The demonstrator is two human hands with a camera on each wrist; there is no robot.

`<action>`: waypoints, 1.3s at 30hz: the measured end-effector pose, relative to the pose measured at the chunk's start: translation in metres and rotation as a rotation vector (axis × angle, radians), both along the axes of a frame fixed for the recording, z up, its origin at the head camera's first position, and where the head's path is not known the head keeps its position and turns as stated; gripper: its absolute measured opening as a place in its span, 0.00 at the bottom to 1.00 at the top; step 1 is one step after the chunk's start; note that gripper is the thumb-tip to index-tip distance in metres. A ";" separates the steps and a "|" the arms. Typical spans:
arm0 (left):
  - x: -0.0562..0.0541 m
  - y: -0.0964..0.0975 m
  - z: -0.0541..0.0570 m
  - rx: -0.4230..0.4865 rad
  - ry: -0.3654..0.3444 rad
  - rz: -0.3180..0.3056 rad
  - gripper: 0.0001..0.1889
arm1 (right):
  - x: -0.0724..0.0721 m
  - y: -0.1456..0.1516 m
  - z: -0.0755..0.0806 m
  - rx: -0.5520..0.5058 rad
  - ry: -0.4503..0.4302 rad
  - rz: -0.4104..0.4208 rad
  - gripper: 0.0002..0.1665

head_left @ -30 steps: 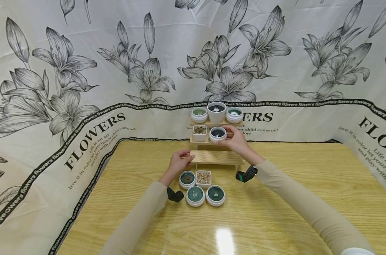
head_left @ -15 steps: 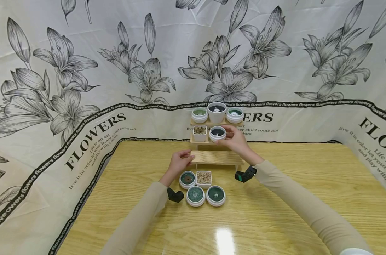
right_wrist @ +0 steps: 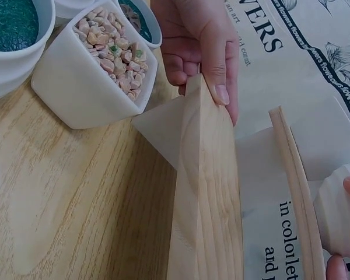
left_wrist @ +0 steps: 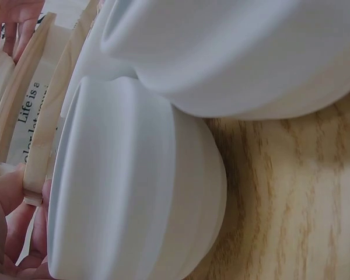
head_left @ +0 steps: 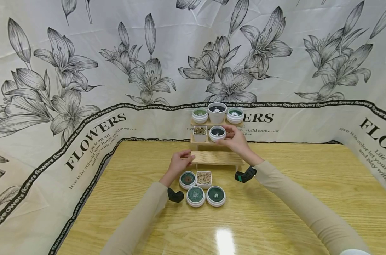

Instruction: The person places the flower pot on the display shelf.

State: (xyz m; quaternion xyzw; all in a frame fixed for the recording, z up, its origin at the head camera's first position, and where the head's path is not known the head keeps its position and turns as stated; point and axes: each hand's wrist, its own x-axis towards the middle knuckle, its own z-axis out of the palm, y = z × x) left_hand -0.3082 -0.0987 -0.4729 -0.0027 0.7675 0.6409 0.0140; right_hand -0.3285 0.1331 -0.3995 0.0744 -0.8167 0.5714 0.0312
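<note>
A wooden stepped shelf (head_left: 217, 158) stands at the back of the table, its lowest tier bare. My left hand (head_left: 178, 162) pinches the left end of that tier; in the right wrist view its thumb lies on top of the board. On the middle tier, my right hand (head_left: 235, 140) grips a round white pot (head_left: 217, 134) with dark filling by its right side. A square white pot (head_left: 200, 134) sits left of it. Up on the top tier are a green-filled pot (head_left: 199, 115), a taller pot (head_left: 217, 113) and another round pot (head_left: 235, 115).
In front of the shelf stand a square pot of pebbles (head_left: 203, 179) and round pots with green-toned filling (head_left: 195, 196), (head_left: 215, 196) and a further pot (head_left: 187, 179). A flower-printed cloth (head_left: 154, 120) hangs behind the wooden table (head_left: 275, 212).
The round pot on the middle tier has tilted or shifted very slightly under my right hand. My left hand keeps its hold on the lowest tier.
</note>
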 end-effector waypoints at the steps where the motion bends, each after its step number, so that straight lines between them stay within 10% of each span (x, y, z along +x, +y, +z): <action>1: 0.000 0.000 0.000 0.000 -0.002 0.001 0.21 | 0.000 0.000 0.000 0.003 -0.001 -0.001 0.41; 26: -0.001 0.001 0.001 0.006 -0.022 0.001 0.21 | 0.005 0.007 -0.003 -0.075 0.049 -0.002 0.38; 39: 0.006 -0.001 0.008 0.003 -0.023 -0.009 0.22 | 0.031 0.012 -0.013 -0.097 0.109 0.012 0.35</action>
